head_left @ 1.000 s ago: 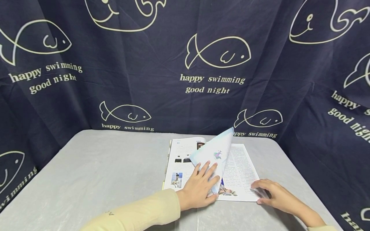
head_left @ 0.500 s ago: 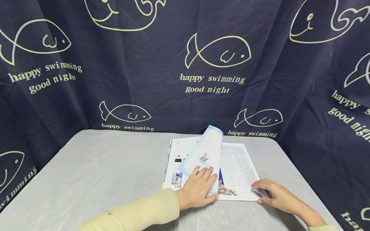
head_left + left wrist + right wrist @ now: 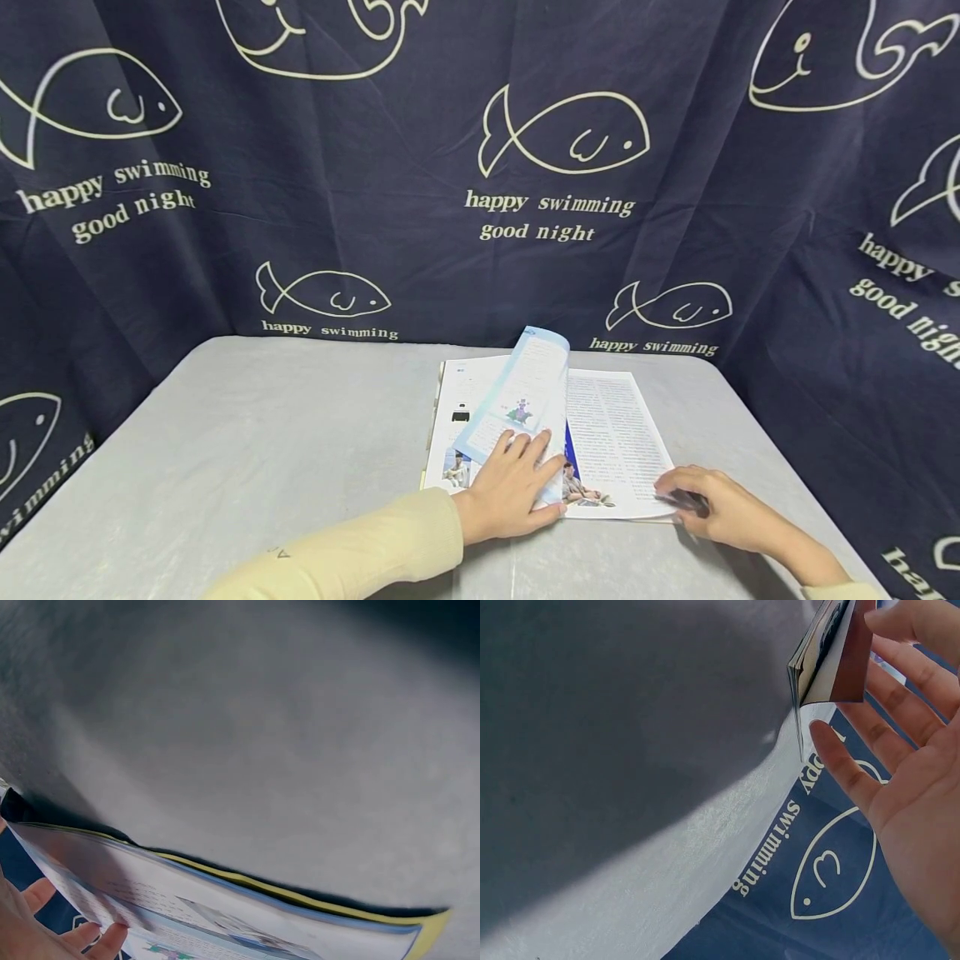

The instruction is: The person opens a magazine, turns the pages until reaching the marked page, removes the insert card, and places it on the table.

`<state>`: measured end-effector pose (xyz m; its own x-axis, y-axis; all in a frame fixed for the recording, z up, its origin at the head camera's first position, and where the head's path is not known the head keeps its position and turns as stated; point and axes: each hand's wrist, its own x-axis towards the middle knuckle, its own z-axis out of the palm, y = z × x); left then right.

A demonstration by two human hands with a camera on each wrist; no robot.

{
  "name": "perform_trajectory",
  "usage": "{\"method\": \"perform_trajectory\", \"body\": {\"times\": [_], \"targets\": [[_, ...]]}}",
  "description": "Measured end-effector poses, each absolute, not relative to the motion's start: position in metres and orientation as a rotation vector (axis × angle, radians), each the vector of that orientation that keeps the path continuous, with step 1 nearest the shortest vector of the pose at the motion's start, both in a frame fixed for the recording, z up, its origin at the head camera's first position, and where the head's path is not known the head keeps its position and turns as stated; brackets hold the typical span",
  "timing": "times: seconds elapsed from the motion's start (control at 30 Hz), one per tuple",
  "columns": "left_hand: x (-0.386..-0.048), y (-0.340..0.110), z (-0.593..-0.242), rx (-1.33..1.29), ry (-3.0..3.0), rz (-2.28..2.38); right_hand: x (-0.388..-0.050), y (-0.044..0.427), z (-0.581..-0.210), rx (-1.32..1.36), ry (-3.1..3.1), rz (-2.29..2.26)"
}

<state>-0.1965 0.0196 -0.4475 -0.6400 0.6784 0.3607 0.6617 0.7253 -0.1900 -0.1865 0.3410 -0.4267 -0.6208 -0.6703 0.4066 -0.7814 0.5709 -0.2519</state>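
Observation:
An open magazine point(image 3: 618, 433) lies on the table, its right side showing dense text and a photo of a person. A loose-standing page with a light blue border point(image 3: 543, 367) curls over toward the left side. My left hand point(image 3: 513, 487) rests on that page with its fingers spread; in the left wrist view the fingertips point(image 3: 112, 937) touch the paper. At the lower right corner, my right hand point(image 3: 723, 504) pinches the magazine's pages point(image 3: 847, 664), which are lifted slightly. Thumb in front and fingers behind, that grip shows in the right wrist view.
The grey-covered table point(image 3: 285, 450) extends to the left of the magazine. A dark blue curtain point(image 3: 427, 167) with fish drawings and lettering hangs behind and on both sides.
The blue-bordered page has swung left and lies lower over the left side. The lower right corner has risen a little in my right hand. My left hand has barely moved.

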Motion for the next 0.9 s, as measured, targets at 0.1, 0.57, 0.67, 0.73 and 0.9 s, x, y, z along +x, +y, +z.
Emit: {"method": "perform_trajectory", "body": {"times": [0.1,0.57,0.67,0.73,0.9], "targets": [[-0.197,0.0189,-0.4478,-1.038,-2.51,0.066,-0.1867,0.3404,-0.4259,1.229,-2.517,0.63],[-0.1981,0.0172,-0.4475,-1.059,-2.485,0.073,-0.1914,0.3385,-0.4253,1.284,-2.402,0.675],[-0.1986,0.0174,-0.4467,-1.071,-2.483,0.05,-0.1912,0.3381,-0.4243,1.271,-2.412,0.671],[-0.1988,0.0174,-0.4461,-1.08,-2.485,0.044,-0.1911,0.338,-0.4237,1.266,-2.417,0.666],[-0.1988,0.0168,-0.4458,-1.092,-2.499,0.062,-0.1916,0.3374,-0.422,1.266,-2.41,0.665]]}}
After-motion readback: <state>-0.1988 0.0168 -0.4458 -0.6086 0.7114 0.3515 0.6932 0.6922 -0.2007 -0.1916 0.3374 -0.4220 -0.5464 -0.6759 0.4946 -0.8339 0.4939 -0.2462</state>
